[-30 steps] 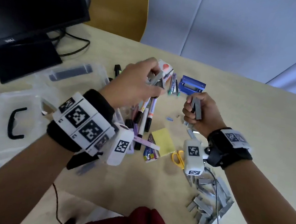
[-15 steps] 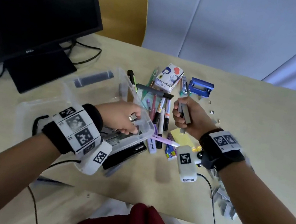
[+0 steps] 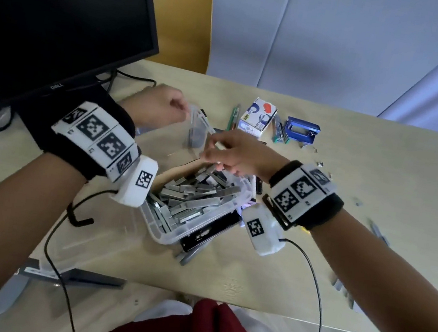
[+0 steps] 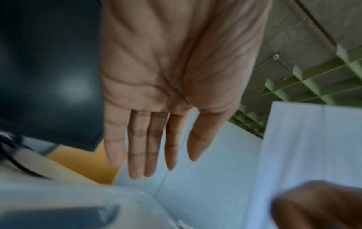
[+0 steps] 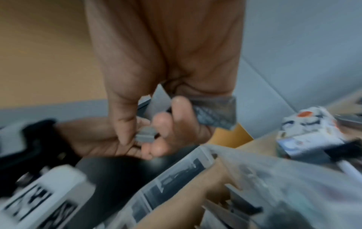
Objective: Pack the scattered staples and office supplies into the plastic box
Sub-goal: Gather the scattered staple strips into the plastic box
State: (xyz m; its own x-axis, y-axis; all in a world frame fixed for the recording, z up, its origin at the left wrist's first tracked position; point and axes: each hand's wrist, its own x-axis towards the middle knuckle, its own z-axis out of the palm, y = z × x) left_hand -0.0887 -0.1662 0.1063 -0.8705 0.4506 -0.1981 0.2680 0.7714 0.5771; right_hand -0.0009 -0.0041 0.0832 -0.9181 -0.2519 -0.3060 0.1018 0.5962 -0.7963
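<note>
A clear plastic box (image 3: 170,236) is seen on the counter (image 3: 354,163) at the middle of the head view, tilted, with a heap of grey staple strips (image 3: 193,196) lying inside it. The right hand (image 3: 238,153) is held over the box's far rim, at about 1 o'clock from the heap. In the right wrist view its fingers (image 5: 162,124) are curled and clamped, with the thumb, on a few staple strips (image 5: 213,111) (one short end pokes out between thumb and fingertip). The left hand (image 3: 158,107) is found at 11 o'clock from the box, near the monitor (image 3: 54,7); in the left wrist view its fingers (image 4: 150,139) are stretched out straight, close together and holding nothing.

Beyond the box, at 12 to 1 o'clock, a small white carton (image 3: 257,117), a blue hole punch (image 3: 301,130) and some pens (image 3: 233,118) are left on the counter. More staple strips (image 3: 341,289) are scattered at 3 to 4 o'clock, near the right forearm. A black device (image 3: 211,230) is partly covered by the box's near right corner.
</note>
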